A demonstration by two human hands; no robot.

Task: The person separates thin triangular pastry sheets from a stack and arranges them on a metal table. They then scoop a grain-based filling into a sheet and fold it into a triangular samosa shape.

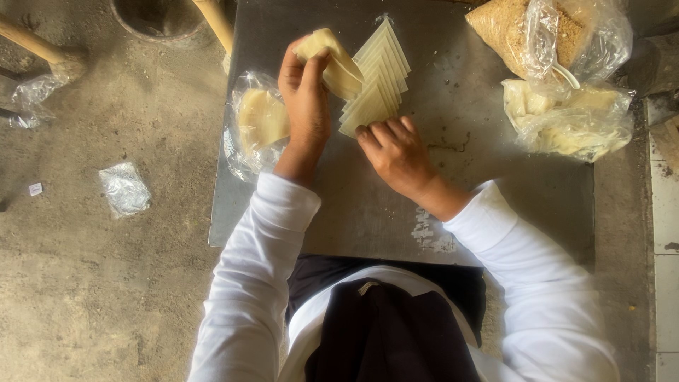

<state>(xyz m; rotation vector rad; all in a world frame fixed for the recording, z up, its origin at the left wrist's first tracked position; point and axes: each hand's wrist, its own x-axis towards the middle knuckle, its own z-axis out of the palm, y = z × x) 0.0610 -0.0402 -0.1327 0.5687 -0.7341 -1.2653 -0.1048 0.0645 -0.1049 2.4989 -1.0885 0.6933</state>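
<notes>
My left hand (305, 99) is raised over the grey metal table (453, 191) and grips a pale yellow pastry wrapper (332, 60), bent and lifted off a stack. That fanned stack of pale square wrappers (378, 74) lies on the table just right of the hand. My right hand (396, 152) presses its fingertips on the near corner of the stack, fingers curled down. White sleeves cover both arms.
An open plastic bag of wrappers (258, 124) lies at the table's left edge. At the back right sit a bag of brown crumbs (537, 32) and a bag of pale pieces (566, 120). Crumpled plastic (125, 187) lies on the concrete floor; wooden legs and a bucket (159, 18) stand behind.
</notes>
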